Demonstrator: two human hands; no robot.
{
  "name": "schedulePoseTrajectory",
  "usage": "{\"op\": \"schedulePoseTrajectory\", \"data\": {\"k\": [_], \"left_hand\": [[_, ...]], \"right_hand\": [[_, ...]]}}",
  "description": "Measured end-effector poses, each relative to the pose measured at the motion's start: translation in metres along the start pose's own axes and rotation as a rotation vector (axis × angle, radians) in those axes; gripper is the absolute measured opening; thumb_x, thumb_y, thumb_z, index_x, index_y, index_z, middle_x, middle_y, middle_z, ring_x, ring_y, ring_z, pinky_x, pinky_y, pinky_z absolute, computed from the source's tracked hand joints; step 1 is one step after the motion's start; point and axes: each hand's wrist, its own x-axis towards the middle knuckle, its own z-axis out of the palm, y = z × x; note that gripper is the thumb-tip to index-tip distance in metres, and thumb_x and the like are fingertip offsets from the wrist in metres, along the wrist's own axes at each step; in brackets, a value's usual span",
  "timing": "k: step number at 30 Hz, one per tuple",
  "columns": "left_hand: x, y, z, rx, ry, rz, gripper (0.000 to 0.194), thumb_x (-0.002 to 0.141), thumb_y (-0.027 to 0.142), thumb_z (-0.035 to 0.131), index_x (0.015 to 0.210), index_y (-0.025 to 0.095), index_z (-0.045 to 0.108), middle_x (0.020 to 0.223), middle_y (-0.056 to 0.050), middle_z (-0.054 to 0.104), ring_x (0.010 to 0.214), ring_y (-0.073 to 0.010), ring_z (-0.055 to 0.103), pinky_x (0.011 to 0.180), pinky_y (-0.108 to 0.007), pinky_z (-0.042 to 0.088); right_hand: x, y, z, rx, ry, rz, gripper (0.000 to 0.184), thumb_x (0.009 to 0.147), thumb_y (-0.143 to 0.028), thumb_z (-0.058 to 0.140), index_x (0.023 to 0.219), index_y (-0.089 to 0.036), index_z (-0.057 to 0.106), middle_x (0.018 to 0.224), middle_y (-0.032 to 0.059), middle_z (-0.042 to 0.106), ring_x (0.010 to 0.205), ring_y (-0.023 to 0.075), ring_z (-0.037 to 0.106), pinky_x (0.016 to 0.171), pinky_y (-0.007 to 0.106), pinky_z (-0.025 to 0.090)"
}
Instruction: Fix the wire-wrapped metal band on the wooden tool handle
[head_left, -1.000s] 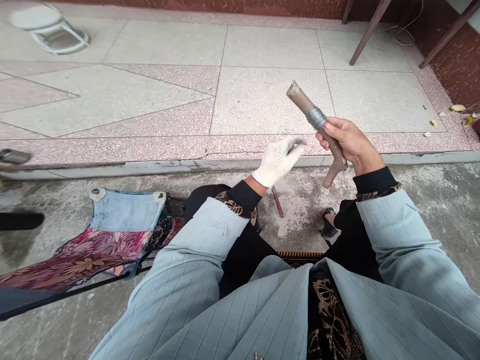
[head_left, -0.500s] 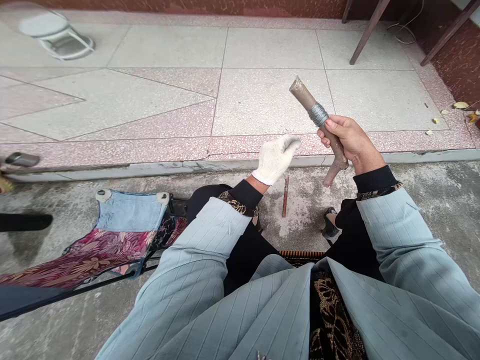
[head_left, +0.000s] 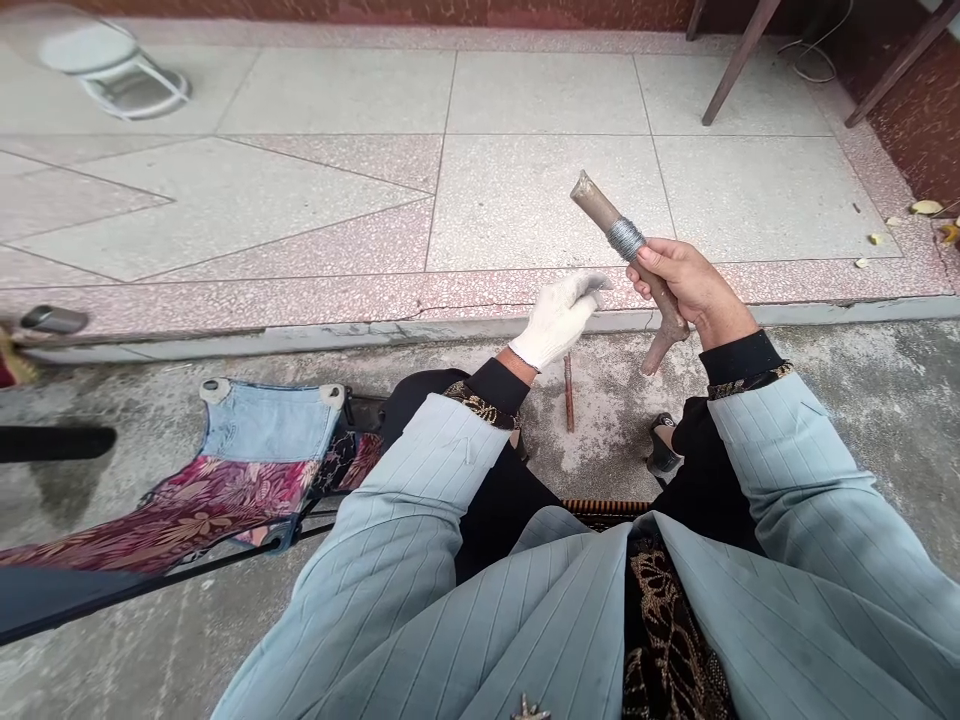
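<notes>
My right hand [head_left: 697,285] is closed around a forked wooden stick [head_left: 596,205], just below a coil of thin grey wire [head_left: 625,239] wound about it. The stick tilts, its cut end up and to the left and its short fork pointing down. Left of the stick and apart from it is my left hand [head_left: 559,318] in a white knitted glove. Its fingers are curled together at the tips; whatever they may pinch is too fine to make out. Below, on the concrete between my feet, lies a thin reddish-brown rod [head_left: 569,395].
A low tiled step [head_left: 337,300] runs across in front of me. To my left stands a folding chair [head_left: 247,480] with patterned cloth. A white stool [head_left: 112,70] is at the far left, and wooden legs [head_left: 739,65] rise at the back right. Peel scraps [head_left: 926,207] lie at the right.
The stick in my right hand has dipped slightly and shifted a little left. My gloved left hand has moved slightly right, closer to the stick, its fingertips turned more toward the coil.
</notes>
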Motion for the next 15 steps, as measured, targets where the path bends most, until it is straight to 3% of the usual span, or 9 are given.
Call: {"op": "schedulePoseTrajectory", "data": {"k": [3, 6, 15], "left_hand": [[-0.0014, 0.0065, -0.0034, 0.105, 0.022, -0.017, 0.031, 0.096, 0.027, 0.056, 0.119, 0.016, 0.074, 0.114, -0.007, 0.079, 0.104, -0.0205, 0.071, 0.095, -0.033, 0.053], [-0.0017, 0.0082, -0.0052, 0.153, 0.043, -0.057, 0.030, 0.099, 0.030, 0.053, 0.114, 0.017, 0.076, 0.099, -0.005, 0.079, 0.094, -0.0195, 0.071, 0.091, -0.032, 0.051], [-0.0032, 0.0073, -0.0070, 0.024, 0.033, -0.116, 0.026, 0.096, 0.035, 0.054, 0.086, 0.017, 0.071, 0.071, 0.000, 0.068, 0.070, -0.0157, 0.061, 0.073, -0.029, 0.043]], "right_hand": [[0.0016, 0.0016, 0.0015, -0.004, 0.016, 0.016, 0.051, 0.079, -0.060, 0.088, 0.086, -0.019, 0.060, 0.072, -0.0004, 0.062, 0.059, 0.0080, 0.051, 0.048, 0.020, 0.042], [0.0022, 0.0028, 0.0021, 0.001, 0.014, 0.027, 0.051, 0.078, -0.060, 0.089, 0.086, -0.019, 0.060, 0.072, -0.0003, 0.062, 0.059, 0.0080, 0.051, 0.049, 0.020, 0.042], [0.0050, 0.0049, 0.0034, 0.006, 0.010, 0.041, 0.054, 0.074, -0.062, 0.091, 0.087, -0.019, 0.061, 0.071, -0.0010, 0.062, 0.059, 0.0083, 0.052, 0.050, 0.020, 0.043]]}}
